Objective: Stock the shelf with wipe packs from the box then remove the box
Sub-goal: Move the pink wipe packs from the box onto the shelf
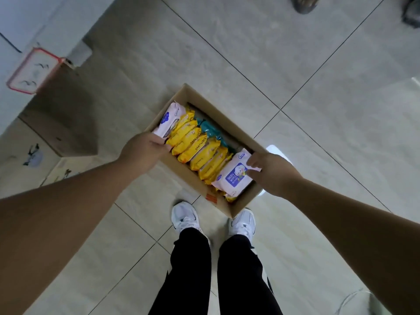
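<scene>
An open cardboard box (219, 114) lies on the tiled floor just ahead of my feet. Inside stand several yellow wipe packs (195, 146) in a row, with teal packs (210, 130) behind them. My left hand (145, 153) grips the lower end of a pink wipe pack (169, 119) at the box's left end. My right hand (271, 171) holds a second pink pack (234, 176), labelled BABY WIPES, at the right end, fingers over its upper edge.
A white shelf unit (29, 28) with a red-framed label (31, 69) stands at the upper left. My white shoes (185, 215) touch the box's near corner. Someone's shoe (303, 4) shows at the top edge.
</scene>
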The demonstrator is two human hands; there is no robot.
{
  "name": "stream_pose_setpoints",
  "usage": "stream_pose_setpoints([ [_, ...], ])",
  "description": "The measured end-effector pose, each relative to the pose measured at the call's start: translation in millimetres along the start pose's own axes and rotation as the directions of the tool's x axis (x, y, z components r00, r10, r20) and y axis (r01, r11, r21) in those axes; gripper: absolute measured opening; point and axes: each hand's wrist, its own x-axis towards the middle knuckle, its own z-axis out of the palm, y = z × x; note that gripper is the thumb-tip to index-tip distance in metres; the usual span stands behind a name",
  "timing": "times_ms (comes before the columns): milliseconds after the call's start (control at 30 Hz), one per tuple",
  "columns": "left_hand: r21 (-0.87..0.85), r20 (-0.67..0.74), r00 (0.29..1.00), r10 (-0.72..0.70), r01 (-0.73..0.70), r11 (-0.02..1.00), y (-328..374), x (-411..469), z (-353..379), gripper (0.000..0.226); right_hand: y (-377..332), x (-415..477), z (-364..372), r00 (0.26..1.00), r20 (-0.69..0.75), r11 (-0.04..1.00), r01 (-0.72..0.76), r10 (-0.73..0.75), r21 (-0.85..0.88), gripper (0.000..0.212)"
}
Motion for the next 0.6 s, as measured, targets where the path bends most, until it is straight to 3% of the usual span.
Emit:
stream_pose_setpoints([
  [167, 0.02, -0.122, 0.992, -0.01, 0.013, 1.0, -24.0, 46.1, 20.2, 0.046, -10.1, 59.6, 20.9, 0.985, 0.154, 0.962, 0.12, -0.084, -0.244, 0.031],
  [267, 0.157, -0.16, 0.984, 0.076, -0.05, 0.986, -36.7, 65.4, 30.7, 0.04, -18.2, 85.9, 28.8, 0.968, 0.207, 0.915, 0.208, -0.142, -0.345, 0.036],
  [400, 0.315, -0.161, 0.976, 0.148, -0.091, 0.945, -49.2, 84.4, 41.1, 0.05, -19.2, 109.1, 41.5, 0.949, 0.28, 0.874, 0.256, -0.145, -0.414, 0.044],
  [600, 0.539, -0.251, 0.934, 0.253, -0.082, 0.838, -50.3, 101.7, 60.1, 0.029, -6.3, 131.1, 62.7, 0.937, 0.324, 0.867, 0.265, -0.128, -0.422, 0.043],
])
